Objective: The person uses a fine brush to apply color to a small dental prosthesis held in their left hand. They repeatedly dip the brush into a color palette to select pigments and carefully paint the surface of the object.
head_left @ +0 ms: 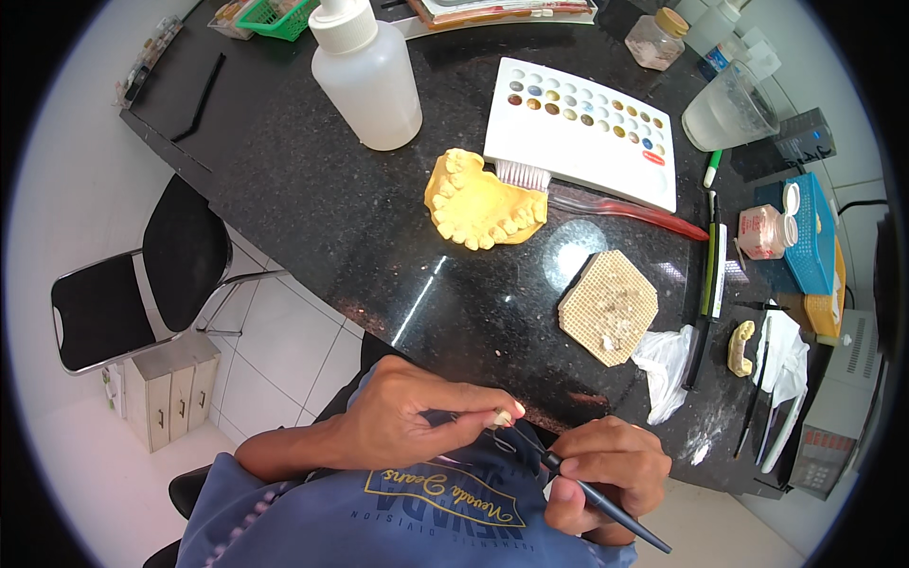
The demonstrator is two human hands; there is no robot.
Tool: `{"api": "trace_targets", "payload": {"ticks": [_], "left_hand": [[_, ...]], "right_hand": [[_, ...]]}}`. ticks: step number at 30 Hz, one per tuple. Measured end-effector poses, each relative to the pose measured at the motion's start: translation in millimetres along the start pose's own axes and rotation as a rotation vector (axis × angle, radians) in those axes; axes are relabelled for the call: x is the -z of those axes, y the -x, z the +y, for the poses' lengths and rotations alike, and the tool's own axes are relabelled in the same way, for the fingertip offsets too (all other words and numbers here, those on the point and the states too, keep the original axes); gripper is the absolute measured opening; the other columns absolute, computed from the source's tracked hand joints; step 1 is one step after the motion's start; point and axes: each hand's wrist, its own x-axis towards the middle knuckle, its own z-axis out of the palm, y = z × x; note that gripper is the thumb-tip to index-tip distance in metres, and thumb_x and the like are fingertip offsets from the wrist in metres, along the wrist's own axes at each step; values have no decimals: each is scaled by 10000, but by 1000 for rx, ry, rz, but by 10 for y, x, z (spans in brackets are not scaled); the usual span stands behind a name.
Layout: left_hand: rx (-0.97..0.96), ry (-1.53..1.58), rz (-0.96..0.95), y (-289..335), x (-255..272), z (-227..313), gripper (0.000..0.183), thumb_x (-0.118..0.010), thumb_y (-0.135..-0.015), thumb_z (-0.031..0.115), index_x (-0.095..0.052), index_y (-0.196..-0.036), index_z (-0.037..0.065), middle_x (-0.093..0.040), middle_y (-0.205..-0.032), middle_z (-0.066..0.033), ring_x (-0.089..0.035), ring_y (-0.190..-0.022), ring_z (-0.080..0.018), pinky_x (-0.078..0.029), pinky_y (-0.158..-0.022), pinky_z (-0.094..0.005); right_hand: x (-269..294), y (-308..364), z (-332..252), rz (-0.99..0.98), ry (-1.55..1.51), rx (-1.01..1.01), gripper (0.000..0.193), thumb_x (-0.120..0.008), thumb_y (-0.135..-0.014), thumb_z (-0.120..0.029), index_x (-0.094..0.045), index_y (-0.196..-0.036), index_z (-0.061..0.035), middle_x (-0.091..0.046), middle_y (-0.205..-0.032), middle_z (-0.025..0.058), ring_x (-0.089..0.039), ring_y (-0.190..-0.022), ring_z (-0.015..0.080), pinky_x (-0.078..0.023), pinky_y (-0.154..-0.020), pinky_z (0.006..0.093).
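Note:
Close to my body, at the table's front edge, my left hand [421, 409] pinches a small whitish dental crown [502, 417] between thumb and fingertips. Closed around the dark blue-grey handle of a fine brush [620, 516], my right hand [611, 473] holds it like a pen. Its thin tip points up and left to the crown; whether the two touch is too small to tell. Beyond the hands, a beige honeycomb firing tray [606, 293] bears white crumbs. Farther off lies a yellow plaster dental model [478, 204], with the bristles of a red toothbrush [634, 210] against it.
A white palette [578, 156] with coloured paint wells lies behind the toothbrush. To its left stands a white pump bottle [367, 80]; to its right, a glass of water [727, 109]. Crumpled tissue [666, 364], a small jaw model [741, 348] and a blue basket [810, 237] are at right.

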Motion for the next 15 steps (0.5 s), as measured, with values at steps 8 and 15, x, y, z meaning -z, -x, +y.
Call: {"api": "trace_targets", "payload": {"ticks": [8, 15], "left_hand": [[-2, 14, -4, 1, 4, -9, 222, -677, -841, 8, -700, -1061, -4, -724, -981, -135, -723, -858, -194, -586, -751, -265], [-2, 20, -1, -4, 1, -8, 217, -678, -840, 9, -701, -1056, -5, -724, -981, -132, -723, -859, -195, -587, -747, -263]], "right_hand": [[-8, -4, -2, -11, -18, -17, 161, -743, -678, -35, -618, -772, 2, -632, -638, 111, -613, -483, 167, -503, -416, 252], [-11, -13, 0, 0, -10, -10, 162, -743, -675, -30, -615, -767, 8, -628, -629, 115, -618, -487, 170, -509, -415, 258]]}}
